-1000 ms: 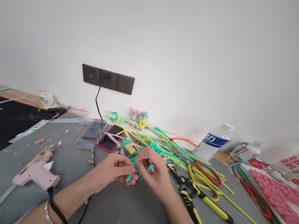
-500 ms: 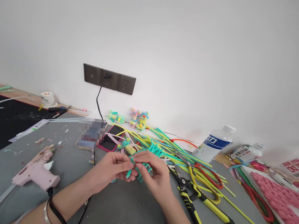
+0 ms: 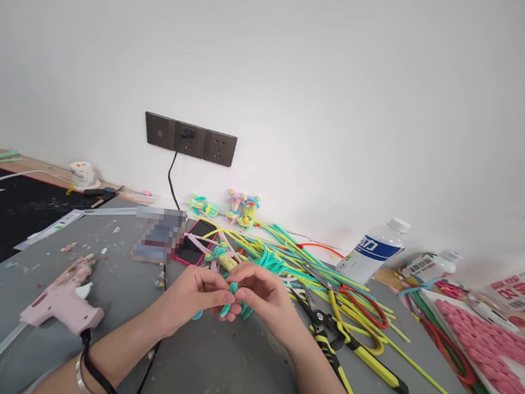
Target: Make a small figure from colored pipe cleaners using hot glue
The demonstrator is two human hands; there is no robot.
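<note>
Between my two hands is a small twisted teal pipe-cleaner piece [image 3: 227, 310]. My left hand [image 3: 201, 294] pinches it from the left, thumb and fingers closed on it. From the right, my right hand [image 3: 263, 295] holds the same piece between thumb and forefinger. Just behind my hands lies a bunch of bent teal pipe cleaners [image 3: 270, 261]. A small yellow and teal figure [image 3: 224, 257] lies behind my left hand. Green and yellow pipe cleaners [image 3: 302, 266] spread over the grey mat [image 3: 218, 375] to the right.
A pink glue gun [image 3: 63, 304] is at the left, its cable passing by my left wrist. Pliers [image 3: 358, 353] and red-handled scissors [image 3: 364, 303] lie at the right. Behind them stands a bottle [image 3: 372, 251]. Small figures [image 3: 242, 207] are by the wall.
My right hand has turned slightly and its fingers have closed in around the teal piece, which now shows more. My left hand has barely moved. The view has shifted a little.
</note>
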